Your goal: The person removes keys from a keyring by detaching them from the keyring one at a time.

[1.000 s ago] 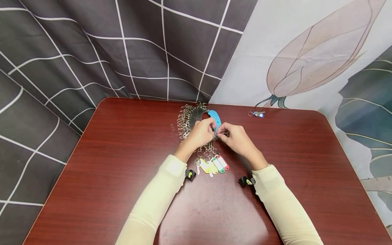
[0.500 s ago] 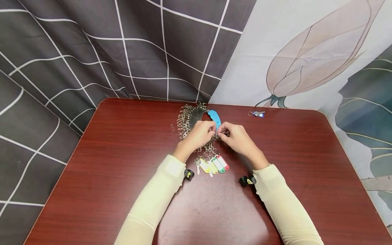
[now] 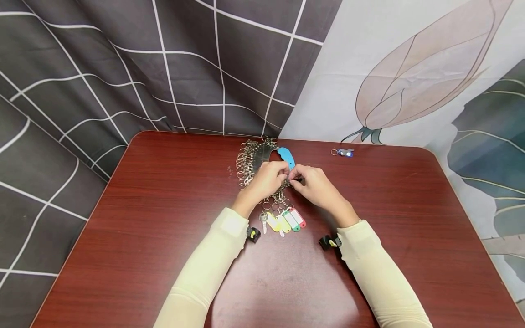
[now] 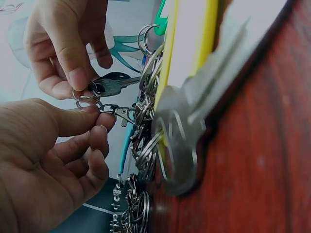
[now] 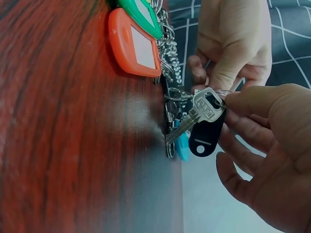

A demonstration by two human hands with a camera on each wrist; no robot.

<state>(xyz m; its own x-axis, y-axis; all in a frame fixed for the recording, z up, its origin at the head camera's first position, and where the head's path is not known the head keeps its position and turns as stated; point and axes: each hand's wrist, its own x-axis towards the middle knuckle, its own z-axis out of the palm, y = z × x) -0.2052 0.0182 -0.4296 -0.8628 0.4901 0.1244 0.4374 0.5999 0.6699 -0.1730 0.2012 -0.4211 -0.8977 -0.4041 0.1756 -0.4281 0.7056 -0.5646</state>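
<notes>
Though indistinct from above, a key [image 5: 207,109] by the right grip [image 5: 286,145].

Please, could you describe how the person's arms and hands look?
The left sleeve and right sleeve are long and pale cream, with plain cuffs. Beside each cuff sits a small black device with a yellow-green patch. The left hand and right hand are bare, without gloves.

And across the far side and down the left hangs dark grey cloth [image 3: 188,77], white grid lines rippling over its folds, giving way at right to a pale panel [image 3: 328,91] printed with a big pinkish bud [image 3: 414,86] and blue-green leaves [image 3: 492,146]. Below, a reddish-brown wood-grain counter [image 3: 164,191], rounded at its far corners, catches whitish glare [image 3: 283,287] near the middle front!
</notes>
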